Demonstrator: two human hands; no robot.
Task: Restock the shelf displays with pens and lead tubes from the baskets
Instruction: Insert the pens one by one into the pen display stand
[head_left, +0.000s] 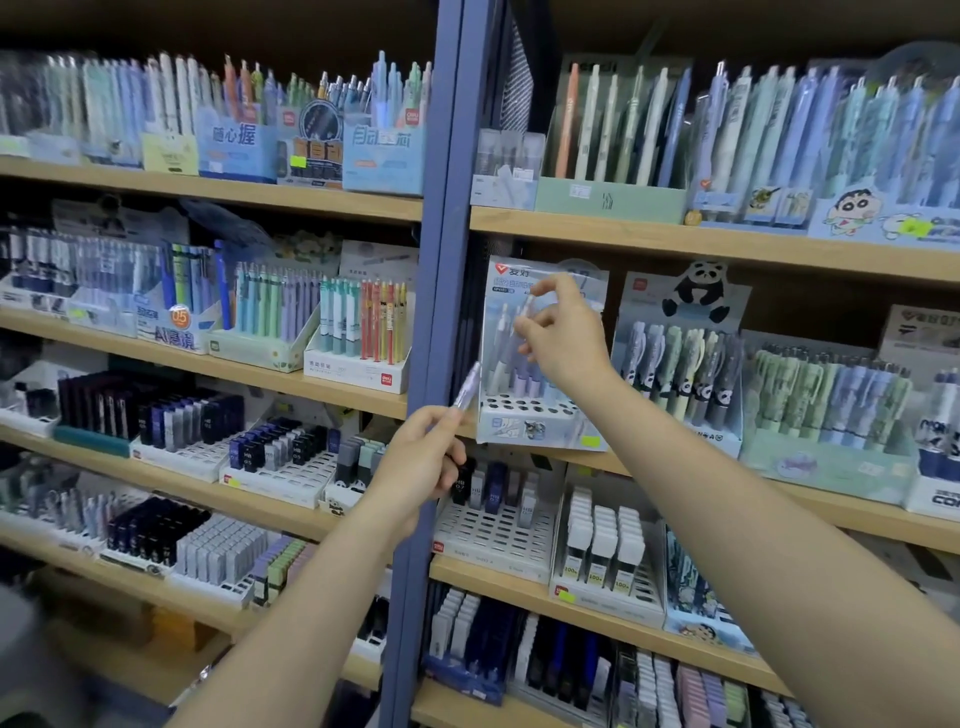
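Mid-restock, pen stage, by the look of it. Right hand (563, 332) is up at the pale-blue pen display box (540, 358) on the middle shelf (675, 467), just right of the blue upright post (441, 291); thumb and fingers pinch a clear-wrapped pen (527, 319) at its top end, lower end down among the pens already standing at the back of the box. Left hand (415, 467) waits lower, in front of the post, fingers curled round a second clear pen (464, 392) w/ its tip pointing up-right toward the box.

No baskets in view.

Next, I'd judge: seat the right-hand pen straight down into a hole, then bring the left one over. Front rows of the holed tray are vacant, so plenty of slots. Tight spots: box card back close behind the right hand, panda pen display (680, 364) just beside on the right, post edge just to the left. Box sits at the shelf's front edge, so a hard push could tip it.
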